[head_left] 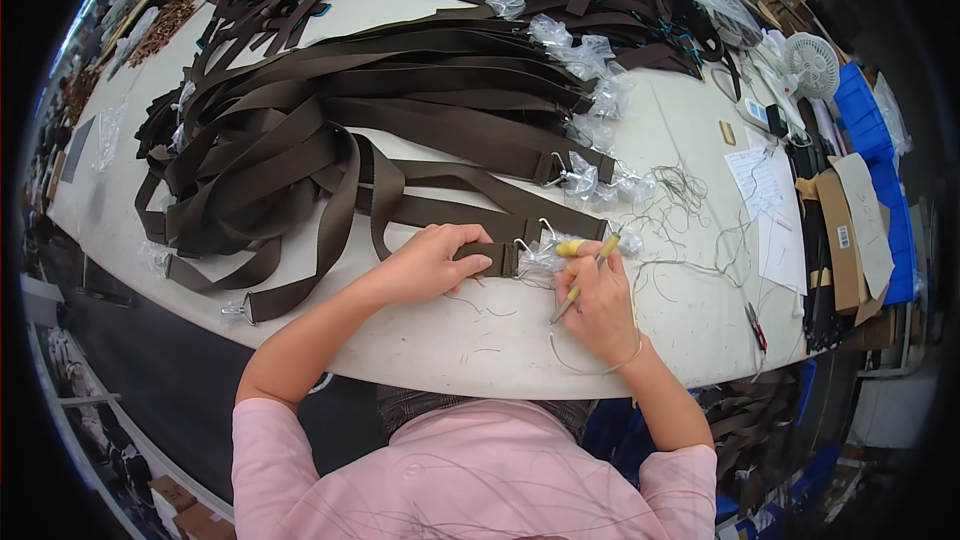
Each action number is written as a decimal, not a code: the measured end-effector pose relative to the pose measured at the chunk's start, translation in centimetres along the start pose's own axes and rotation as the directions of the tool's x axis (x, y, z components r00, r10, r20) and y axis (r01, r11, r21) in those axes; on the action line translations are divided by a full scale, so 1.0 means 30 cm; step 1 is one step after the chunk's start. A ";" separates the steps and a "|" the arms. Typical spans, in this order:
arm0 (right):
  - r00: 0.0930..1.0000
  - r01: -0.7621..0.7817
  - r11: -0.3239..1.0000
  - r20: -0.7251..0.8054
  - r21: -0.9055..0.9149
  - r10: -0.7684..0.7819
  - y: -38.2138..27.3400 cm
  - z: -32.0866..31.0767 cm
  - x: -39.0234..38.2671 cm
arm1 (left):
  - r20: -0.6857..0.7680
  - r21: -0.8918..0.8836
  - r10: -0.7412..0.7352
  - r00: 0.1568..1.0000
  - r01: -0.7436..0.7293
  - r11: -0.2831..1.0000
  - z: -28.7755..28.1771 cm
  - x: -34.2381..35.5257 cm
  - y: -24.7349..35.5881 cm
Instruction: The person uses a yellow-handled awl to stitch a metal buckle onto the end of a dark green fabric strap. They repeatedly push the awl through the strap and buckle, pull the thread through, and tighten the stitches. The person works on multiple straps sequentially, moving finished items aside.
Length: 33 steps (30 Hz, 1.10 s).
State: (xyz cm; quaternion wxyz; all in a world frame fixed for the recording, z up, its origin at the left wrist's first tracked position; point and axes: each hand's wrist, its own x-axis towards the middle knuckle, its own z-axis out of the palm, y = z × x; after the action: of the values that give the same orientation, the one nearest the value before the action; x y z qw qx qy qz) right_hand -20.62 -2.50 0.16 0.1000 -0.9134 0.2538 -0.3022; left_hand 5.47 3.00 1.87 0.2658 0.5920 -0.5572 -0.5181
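My left hand (437, 262) is closed on the end of a dark brown webbing strap (492, 260), thumb on top, near the front of the table. Just right of that end, a metal buckle wrapped in clear plastic (542, 257) lies on the tabletop. My right hand (603, 312) grips a slim yellowish tool (608, 248), held slanted like a pen; its exact kind is unclear. Yellow covers sit on some of its fingertips. Behind both hands spreads a big bundle of brown straps (300, 90), several with plastic-wrapped metal ends.
Loose threads (690, 265) are scattered on the white table (690, 340). At the right lie red-handled snips (756, 325), papers (765, 200), a cardboard box (845, 240) and blue bins (890, 190). A small white fan (811, 62) stands behind them. More dark straps (640, 0) are heaped at the back.
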 end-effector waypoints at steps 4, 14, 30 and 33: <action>1.000 0.019 0.999 0.009 0.027 -0.019 0.003 0.014 0.012 | -0.063 0.384 0.063 0.996 -0.035 0.923 0.014 0.006 0.065; 1.000 0.028 0.993 -0.010 0.112 -0.027 0.005 -0.035 0.046 | -0.282 0.607 0.386 0.879 -0.148 0.781 0.097 -0.010 0.129; 0.985 -0.006 0.902 -0.152 0.432 0.079 -0.109 0.025 0.050 | -0.375 0.092 0.007 0.927 0.030 0.995 0.035 0.115 0.117; 0.980 0.179 0.950 -0.129 0.258 -0.150 -0.107 0.037 0.038 | -0.267 -0.184 -0.061 0.962 0.011 0.983 0.007 0.155 0.080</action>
State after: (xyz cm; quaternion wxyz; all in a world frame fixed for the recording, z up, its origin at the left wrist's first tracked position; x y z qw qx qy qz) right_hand -17.88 -0.34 0.92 0.1832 -0.8918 0.1385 -0.3897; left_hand 3.64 -1.86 2.47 0.3827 0.6409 -0.4552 -0.4854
